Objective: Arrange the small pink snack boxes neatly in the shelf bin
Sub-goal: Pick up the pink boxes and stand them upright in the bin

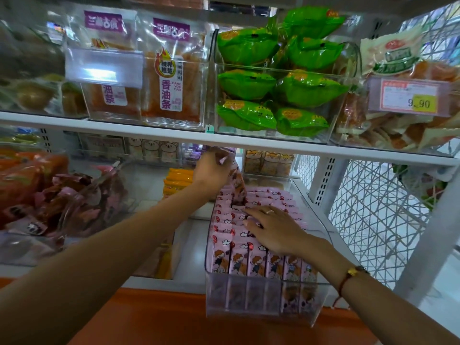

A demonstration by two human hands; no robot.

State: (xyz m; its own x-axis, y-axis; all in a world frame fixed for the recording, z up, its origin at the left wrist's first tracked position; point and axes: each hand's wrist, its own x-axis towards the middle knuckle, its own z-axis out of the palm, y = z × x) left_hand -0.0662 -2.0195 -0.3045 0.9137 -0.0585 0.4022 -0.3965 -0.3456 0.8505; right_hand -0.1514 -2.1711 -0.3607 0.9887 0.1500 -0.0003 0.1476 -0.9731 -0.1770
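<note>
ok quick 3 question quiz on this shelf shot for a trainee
1. True or false: the right hand lies flat on the pink snack boxes in the clear bin.
2. What does the left hand hold? A) a green packet B) a pink snack box C) nothing
3. What price shows on the yellow tag?

Key: 1 true; 2 B, the raised pink box; 3 9.90
</note>
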